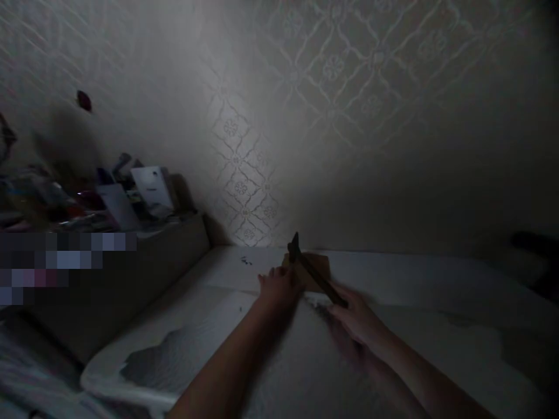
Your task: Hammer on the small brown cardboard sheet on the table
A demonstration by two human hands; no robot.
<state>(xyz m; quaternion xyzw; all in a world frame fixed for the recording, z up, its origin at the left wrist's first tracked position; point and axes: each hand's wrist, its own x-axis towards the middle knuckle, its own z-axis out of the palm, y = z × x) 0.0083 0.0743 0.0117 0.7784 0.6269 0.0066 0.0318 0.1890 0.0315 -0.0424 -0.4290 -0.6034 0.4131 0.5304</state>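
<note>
The room is dim. My right hand [354,314] is closed round the near end of a long dark tool [312,269], maybe a knife or scissors, which slants up and to the left. My left hand [279,284] rests on a white surface [406,279], its fingers bent on the left edge of a small brown flat piece [322,267], perhaps cardboard. The tool's far end stands over that piece. What the tool is exactly, I cannot make out.
A patterned wall [305,116] rises just behind the white surface. To the left a cluttered shelf [131,198] holds boxes and papers. A worn patch [157,361] shows at the near left edge. A dark shape [535,244] lies far right.
</note>
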